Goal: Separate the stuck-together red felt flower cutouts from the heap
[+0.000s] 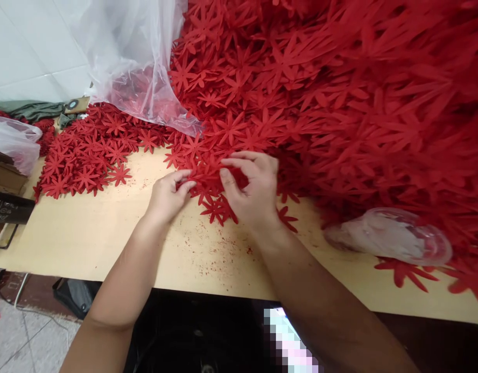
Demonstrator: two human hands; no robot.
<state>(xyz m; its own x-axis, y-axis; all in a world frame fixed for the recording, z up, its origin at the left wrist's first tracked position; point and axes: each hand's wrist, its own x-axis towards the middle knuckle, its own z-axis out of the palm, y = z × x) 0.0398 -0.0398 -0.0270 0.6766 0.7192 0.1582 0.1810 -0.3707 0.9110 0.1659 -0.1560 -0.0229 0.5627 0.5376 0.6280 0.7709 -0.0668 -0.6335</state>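
Observation:
My left hand (169,196) has its thumb and forefinger pinched on the edge of a red flower-shaped cutout (208,171) at the front of a large heap. From the other side, my right hand (256,189) curls over the same red pieces, its thumb and fingertips close together with red material between them. How many layers the fingers hold is hidden. Just below the hands, several loose red flower cutouts (215,210) lie on the pale tabletop (126,243). Another cutout (287,218) pokes out beside my right wrist.
A big heap of red flower cutouts (340,103) covers the back and right. At left lies a smaller pile (83,160), below a clear plastic bag (145,88). A clear plastic cup (398,235) lies on its side at right. Boxes (8,207) stand at the left edge.

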